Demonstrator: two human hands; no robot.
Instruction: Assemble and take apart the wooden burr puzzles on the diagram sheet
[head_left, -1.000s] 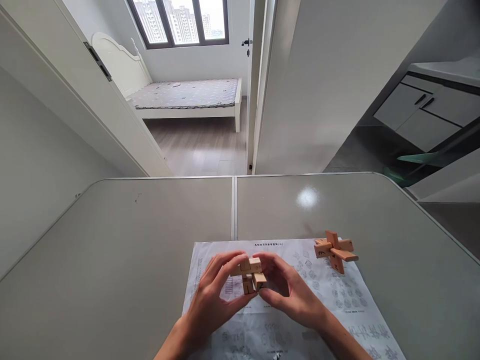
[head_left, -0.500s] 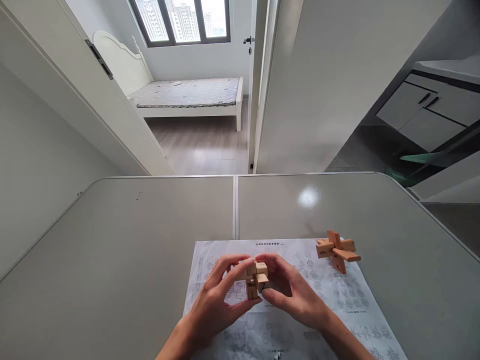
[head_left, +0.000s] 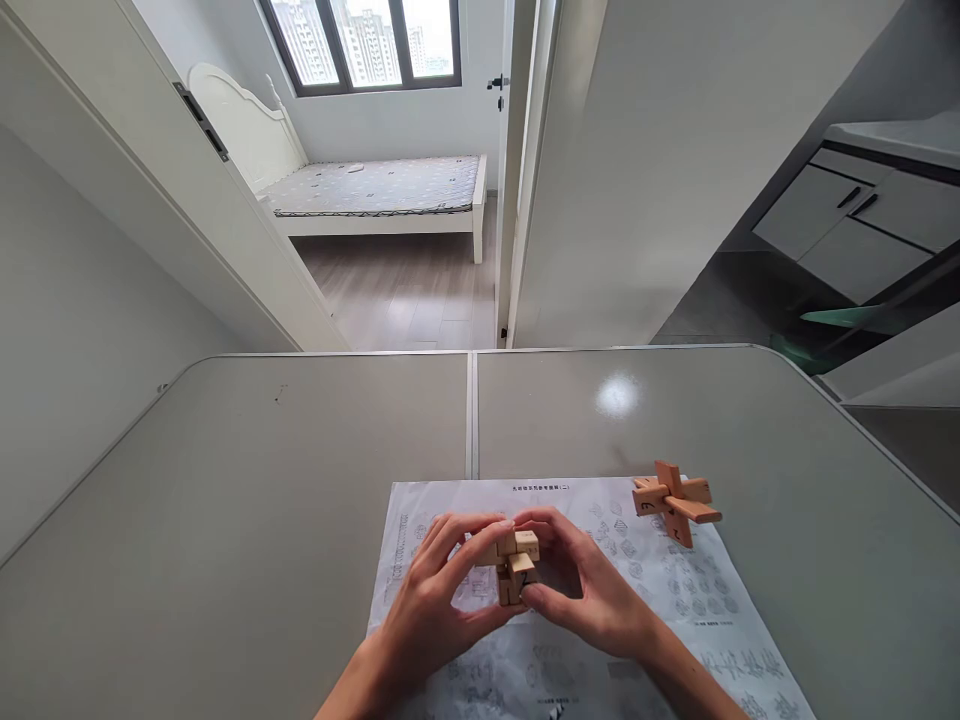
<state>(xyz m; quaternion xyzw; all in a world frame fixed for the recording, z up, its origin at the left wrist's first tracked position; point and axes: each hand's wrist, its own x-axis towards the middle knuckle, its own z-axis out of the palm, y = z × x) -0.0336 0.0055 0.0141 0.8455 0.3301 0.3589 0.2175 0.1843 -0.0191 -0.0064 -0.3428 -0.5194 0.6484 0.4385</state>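
Between my two hands is a light wooden burr puzzle (head_left: 516,566), built of interlocked blocks, one marked with a dark numeral. Fingers of my left hand (head_left: 442,585) grip its top and left side, with the thumb under it. My right hand (head_left: 592,590) curls round its right side, thumb against the lower front block. The puzzle is above a printed instruction sheet (head_left: 652,650) with small diagrams. A second, reddish-brown wooden puzzle (head_left: 676,502) rests at the sheet's upper right corner, its flat pieces crossed and numbered. My fingers hide part of the held puzzle.
The sheet lies on a grey table (head_left: 262,520) with a metal seam (head_left: 472,415) down its middle. Past the table's far edge are a doorway, a bed (head_left: 382,185) and a window. White cabinets (head_left: 862,220) stand at the right.
The held puzzle has turned slightly and shifted a little down and right in my fingers. Both hands keep nearly the same place. The reddish-brown puzzle has not moved.
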